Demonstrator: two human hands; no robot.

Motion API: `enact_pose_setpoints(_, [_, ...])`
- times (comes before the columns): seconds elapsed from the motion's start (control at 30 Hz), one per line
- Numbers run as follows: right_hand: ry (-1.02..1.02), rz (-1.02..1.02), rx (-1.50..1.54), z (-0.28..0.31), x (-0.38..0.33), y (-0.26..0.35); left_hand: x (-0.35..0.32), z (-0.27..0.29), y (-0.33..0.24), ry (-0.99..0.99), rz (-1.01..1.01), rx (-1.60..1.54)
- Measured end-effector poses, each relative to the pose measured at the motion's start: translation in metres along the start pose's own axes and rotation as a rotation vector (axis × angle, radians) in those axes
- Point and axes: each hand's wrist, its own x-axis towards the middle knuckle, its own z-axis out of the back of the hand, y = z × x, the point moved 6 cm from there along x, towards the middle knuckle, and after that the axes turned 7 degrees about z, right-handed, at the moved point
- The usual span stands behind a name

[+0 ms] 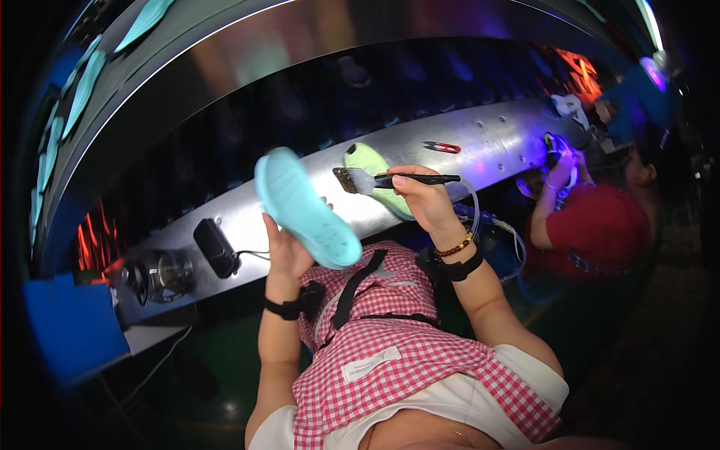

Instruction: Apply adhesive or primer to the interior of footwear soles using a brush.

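My left hand (285, 251) grips a light blue shoe sole (300, 202) from below and beside it, holding it tilted above the metal bench. My right hand (427, 201) is closed around the black handle of a brush (360, 181), whose dark bristles point left toward the blue sole, apart from it. Under the brush, a pale green sole (375, 165) lies on the bench, partly covered by the brush and my right hand. Some fingers of my left hand are hidden behind the blue sole.
The shiny metal bench (480, 139) bears red-handled snips (442, 147), a black box with a cord (215, 247) and a glass pot (166, 276). Beyond it runs a dark conveyor with soles. A co-worker in red (600, 225) works at right. A clear tube (475, 206) hangs by my right wrist.
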Motion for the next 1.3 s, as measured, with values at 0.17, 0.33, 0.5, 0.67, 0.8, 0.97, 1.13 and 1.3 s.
enact_pose_setpoints(0.17, [0.266,0.032,-0.261,-0.060,0.004,-0.004,-0.011,-0.041,0.013,0.206,0.056,-0.173])
enact_pose_setpoints(0.33, [0.284,0.080,-0.383,-0.088,0.026,-0.011,-0.008,-0.040,0.012,0.215,-0.054,-0.107])
enact_pose_setpoints(0.5, [0.565,0.515,-0.877,-0.130,-0.009,-0.002,0.001,-0.007,-0.001,-0.222,-0.226,-0.188])
enact_pose_setpoints(0.67, [0.878,0.048,-0.975,-0.107,-0.032,0.012,-0.011,-0.022,-0.032,0.002,-0.218,-0.031])
enact_pose_setpoints(0.8, [0.667,0.191,-0.646,-0.118,-0.016,0.046,-0.018,-0.049,-0.023,0.062,-0.156,-0.179])
enact_pose_setpoints(0.97, [0.673,0.238,-0.650,-0.131,-0.016,0.032,-0.020,-0.059,-0.016,0.151,-0.203,-0.254])
enact_pose_setpoints(1.13, [0.560,0.054,-0.403,-0.119,-0.020,0.045,-0.025,-0.060,-0.018,0.164,-0.174,-0.108])
enact_pose_setpoints(1.3, [0.858,0.123,-0.603,-0.125,-0.037,0.048,-0.030,-0.061,-0.031,-0.068,-0.325,0.004])
